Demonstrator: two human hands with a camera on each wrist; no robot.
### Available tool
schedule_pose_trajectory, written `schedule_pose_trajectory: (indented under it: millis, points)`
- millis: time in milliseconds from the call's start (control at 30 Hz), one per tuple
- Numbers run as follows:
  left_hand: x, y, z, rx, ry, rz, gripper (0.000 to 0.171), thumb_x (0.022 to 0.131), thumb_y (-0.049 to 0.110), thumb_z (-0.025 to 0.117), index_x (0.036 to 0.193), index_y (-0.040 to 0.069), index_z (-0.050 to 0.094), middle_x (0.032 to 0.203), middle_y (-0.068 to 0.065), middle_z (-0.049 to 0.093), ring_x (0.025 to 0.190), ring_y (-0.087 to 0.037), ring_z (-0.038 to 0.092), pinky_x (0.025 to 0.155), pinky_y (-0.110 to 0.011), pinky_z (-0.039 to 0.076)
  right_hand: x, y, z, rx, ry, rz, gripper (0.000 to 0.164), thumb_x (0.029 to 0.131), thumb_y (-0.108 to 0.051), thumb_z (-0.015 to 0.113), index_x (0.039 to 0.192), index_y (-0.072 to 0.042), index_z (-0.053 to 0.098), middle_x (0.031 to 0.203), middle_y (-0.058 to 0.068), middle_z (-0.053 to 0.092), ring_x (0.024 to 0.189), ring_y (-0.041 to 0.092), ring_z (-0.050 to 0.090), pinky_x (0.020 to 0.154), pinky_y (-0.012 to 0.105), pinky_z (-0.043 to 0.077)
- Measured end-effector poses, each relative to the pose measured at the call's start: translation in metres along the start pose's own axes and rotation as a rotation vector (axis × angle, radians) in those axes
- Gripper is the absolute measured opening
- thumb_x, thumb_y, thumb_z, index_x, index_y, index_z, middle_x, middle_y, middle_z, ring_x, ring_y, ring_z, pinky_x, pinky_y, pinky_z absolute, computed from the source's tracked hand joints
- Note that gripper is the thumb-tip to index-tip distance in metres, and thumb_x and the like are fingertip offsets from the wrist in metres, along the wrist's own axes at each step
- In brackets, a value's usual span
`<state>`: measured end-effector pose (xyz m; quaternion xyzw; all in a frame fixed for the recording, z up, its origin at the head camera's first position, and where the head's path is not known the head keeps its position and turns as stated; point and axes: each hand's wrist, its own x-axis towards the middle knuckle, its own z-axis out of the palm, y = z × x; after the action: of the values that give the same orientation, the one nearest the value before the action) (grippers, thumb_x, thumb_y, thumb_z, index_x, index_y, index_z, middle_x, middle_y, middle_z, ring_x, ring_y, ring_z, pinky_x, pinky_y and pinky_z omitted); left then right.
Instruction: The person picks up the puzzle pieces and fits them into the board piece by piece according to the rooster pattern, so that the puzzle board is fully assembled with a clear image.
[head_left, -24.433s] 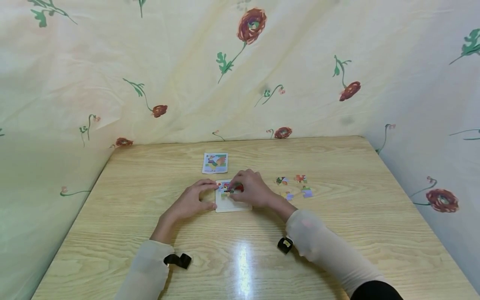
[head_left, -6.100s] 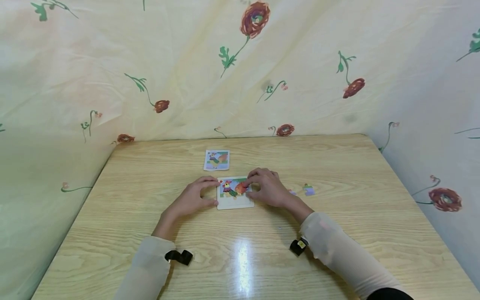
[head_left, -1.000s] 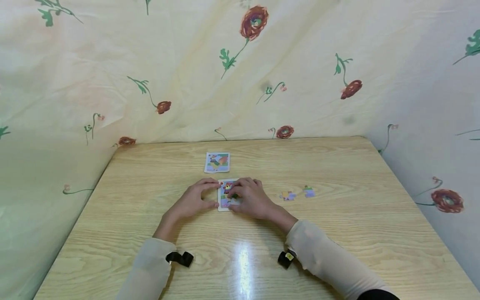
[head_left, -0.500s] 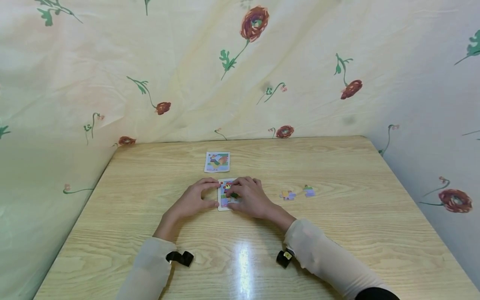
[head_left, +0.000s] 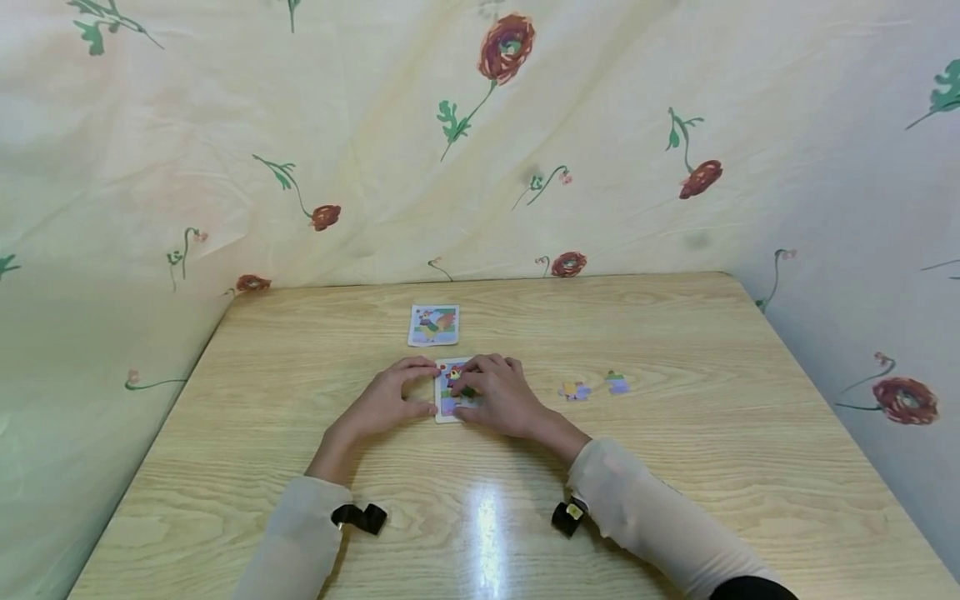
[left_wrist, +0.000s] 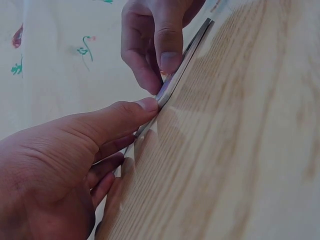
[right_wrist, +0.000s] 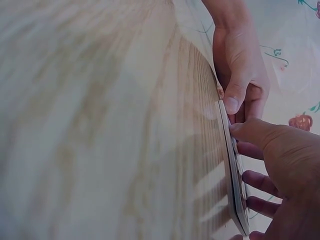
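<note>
My left hand (head_left: 382, 396) holds the left side of a small puzzle board (head_left: 439, 392), index finger by the far corner and thumb by the near one. Bent over the board, my right hand (head_left: 501, 398) has thumb and fingertips on a purple-pink puzzle piece (head_left: 449, 407) in the near-left part. A colourful rooster picture partly shows above it; my right hand covers the rest. In the left wrist view, the left thumb (left_wrist: 142, 106) touches the board's corner. The right wrist view shows the board (right_wrist: 227, 150) edge-on, flat on the table.
Two loose puzzle pieces lie to the right, one yellow and purple (head_left: 576, 391), one green and purple (head_left: 618, 383). Behind the board is a square rooster picture card (head_left: 433, 326). Floral cloth (head_left: 375, 125) hangs beyond the wooden table (head_left: 675, 333).
Since the oldest frame, several loose pieces have become two, and the rooster picture has grown. The purple-pink piece has come into the bottom row. Over the last second the hands barely move.
</note>
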<state>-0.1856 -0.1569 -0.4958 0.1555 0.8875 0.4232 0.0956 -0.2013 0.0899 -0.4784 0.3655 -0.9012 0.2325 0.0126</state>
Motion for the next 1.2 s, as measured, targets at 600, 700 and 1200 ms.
schedule_pose_trajectory:
  millis: [600,700,1200]
  points:
    - [0.0007,-0.001,-0.0038,-0.012,-0.006,0.016,0.06,0.091,0.024,0.08,0.147,0.015,0.059,0.159,-0.003,0.045,0.155,-0.032,0.033,0.124,-0.058,0.033,0.0021,0.001,0.0011,0.019,0.019,-0.011,0.012,0.089,-0.032,0.082,0.099,-0.026,0.081,0.126,0.004,0.067,0.123,0.031,0.056,0.107,0.069,0.036]
    - [0.0004,-0.0012,-0.0047,-0.016,-0.008,0.013,0.06,0.091,0.024,0.08,0.147,0.015,0.059,0.16,-0.003,0.044,0.155,-0.031,0.033,0.124,-0.058,0.033,0.0038,0.0,-0.0004,0.009,0.008,-0.011,0.015,0.089,-0.033,0.083,0.101,-0.026,0.081,0.127,0.004,0.067,0.124,0.031,0.056,0.108,0.07,0.036]
    - [0.0028,-0.0045,-0.0066,-0.021,-0.02,0.017,0.06,0.091,0.026,0.08,0.147,0.016,0.059,0.16,-0.002,0.044,0.155,-0.031,0.032,0.124,-0.058,0.031,0.0065,-0.0003,-0.0027,0.007,-0.057,0.02,0.027,0.092,-0.034,0.078,0.118,-0.028,0.08,0.135,0.005,0.064,0.129,0.033,0.053,0.11,0.069,0.033]
